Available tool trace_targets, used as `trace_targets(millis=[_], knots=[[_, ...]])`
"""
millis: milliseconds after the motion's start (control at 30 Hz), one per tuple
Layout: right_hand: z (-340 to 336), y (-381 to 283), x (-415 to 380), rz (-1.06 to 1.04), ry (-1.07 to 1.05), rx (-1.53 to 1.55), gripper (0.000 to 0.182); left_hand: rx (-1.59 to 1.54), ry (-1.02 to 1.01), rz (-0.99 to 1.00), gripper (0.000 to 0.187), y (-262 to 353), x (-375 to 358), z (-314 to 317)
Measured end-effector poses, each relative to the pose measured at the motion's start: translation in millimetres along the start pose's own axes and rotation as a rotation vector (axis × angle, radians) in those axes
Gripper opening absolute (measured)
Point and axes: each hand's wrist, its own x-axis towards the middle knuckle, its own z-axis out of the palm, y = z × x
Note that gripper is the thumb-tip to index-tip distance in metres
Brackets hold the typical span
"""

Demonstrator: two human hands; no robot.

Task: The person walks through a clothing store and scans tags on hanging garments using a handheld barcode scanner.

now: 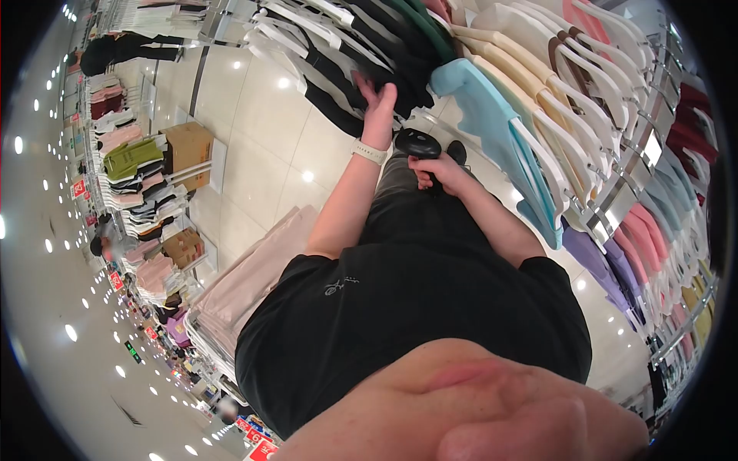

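My left hand (pixel 377 115), with a pale band on its wrist, reaches up among black garments (pixel 400 54) hanging on white hangers. Its thumb and a finger are apart against the dark cloth; the other fingers are partly hidden. Close to my body, my right hand (pixel 440 174) is closed around the handle of a black handheld scanner (pixel 417 143) with a rounded head. Right of the scanner hangs a light blue garment (pixel 480 104), beside cream garments (pixel 530 69) on the same rail.
A metal rail (pixel 615 207) with lilac and pink clothes runs down the right. Pale pink trousers (pixel 254 269) hang near my left side. Across the tiled floor (pixel 261 146) stand more racks and a cardboard box (pixel 188 150). A person in dark clothes (pixel 127 52) is at upper left.
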Motion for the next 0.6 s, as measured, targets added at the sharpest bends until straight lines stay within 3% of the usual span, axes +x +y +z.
trace_targets(millis=[133,233,267,367,400,500,600], knots=[[-3,2,-6,-0.009,0.02,0.036,0.02,0.11,0.171,0.114,0.099,-13,25,19],[-2,2,-9,-0.024,0.026,0.076,0.02,0.094,0.322,-0.151,0.102,-4,43,20],[-2,2,-10,-0.028,0.028,0.065,0.02,-0.028,0.322,-0.253,0.111,-1,40,22],[-3,3,-9,-0.044,0.021,0.049,0.02,-0.352,0.292,-0.604,0.12,-19,49,5],[-3,4,-9,-0.053,0.013,0.053,0.02,-0.453,0.21,-0.683,0.131,-24,47,-3],[-3,3,-9,-0.06,0.003,0.055,0.02,-0.668,0.074,-0.76,0.138,-29,33,-26],[-1,0,-9,-0.071,-0.016,0.044,0.02,-0.853,-0.105,-0.851,0.131,-23,21,-33]])
